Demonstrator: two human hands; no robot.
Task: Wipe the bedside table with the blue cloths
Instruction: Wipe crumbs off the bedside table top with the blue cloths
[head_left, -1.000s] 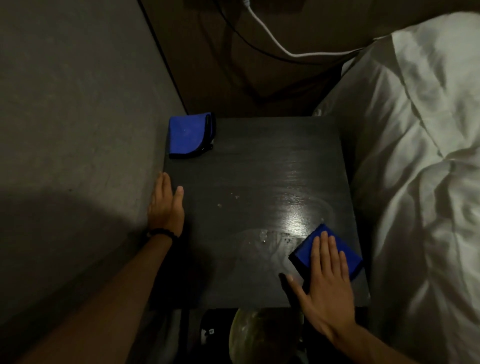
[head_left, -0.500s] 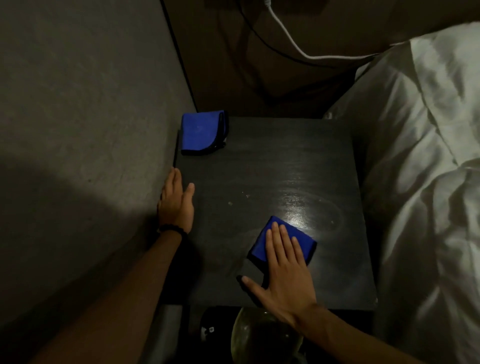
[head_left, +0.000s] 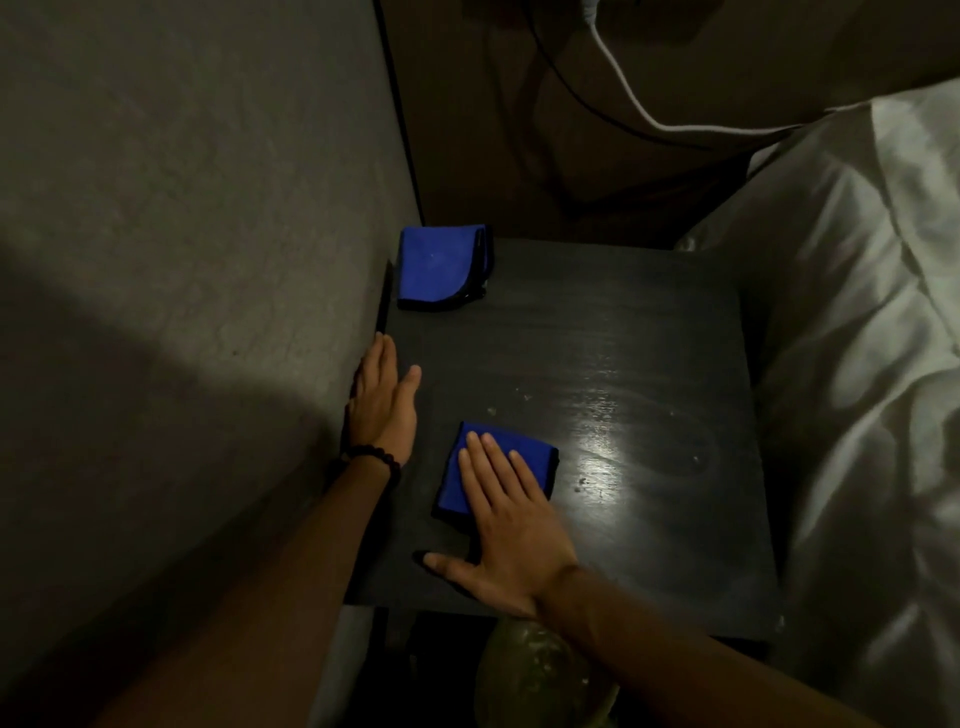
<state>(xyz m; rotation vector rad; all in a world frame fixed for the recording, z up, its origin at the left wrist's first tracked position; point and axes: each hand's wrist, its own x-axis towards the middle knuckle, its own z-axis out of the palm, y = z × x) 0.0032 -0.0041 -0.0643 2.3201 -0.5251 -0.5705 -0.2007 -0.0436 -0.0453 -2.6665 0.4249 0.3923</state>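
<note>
Moved: the blue cloth (head_left: 496, 467) slid left from the shiny spot.
Right hand (head_left: 511, 519): flat, fingers spread, pressing the cloth onto the bedside table (head_left: 649, 332).
Left hand (head_left: 382, 400): flat and empty, at the table's edge.
Cloth feel: soft, light; push down on top.

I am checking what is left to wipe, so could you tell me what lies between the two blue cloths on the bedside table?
In the head view, only bare dark tabletop separates the folded cloth from the cloth under the right hand, with a few pale crumbs nearby.
</note>
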